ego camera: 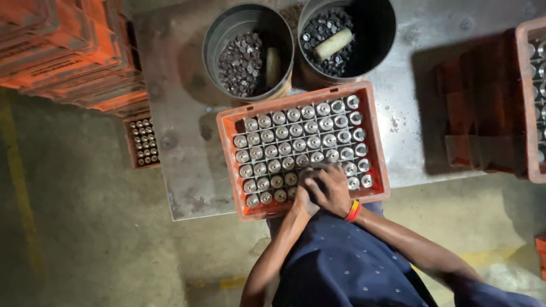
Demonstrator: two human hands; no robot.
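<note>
Head view: our hands, left (302, 199) and right (331, 189), close together over metal cylinders (296, 145) standing upright in the orange crate (375, 119) on the desk (187, 170); grip hidden, we cannot tell.

Dark blue garment (347, 261) (perhaps dotted), red-yellow wristband (353, 211).

No packages, labels, signs or screens visible anywhere here.
</note>
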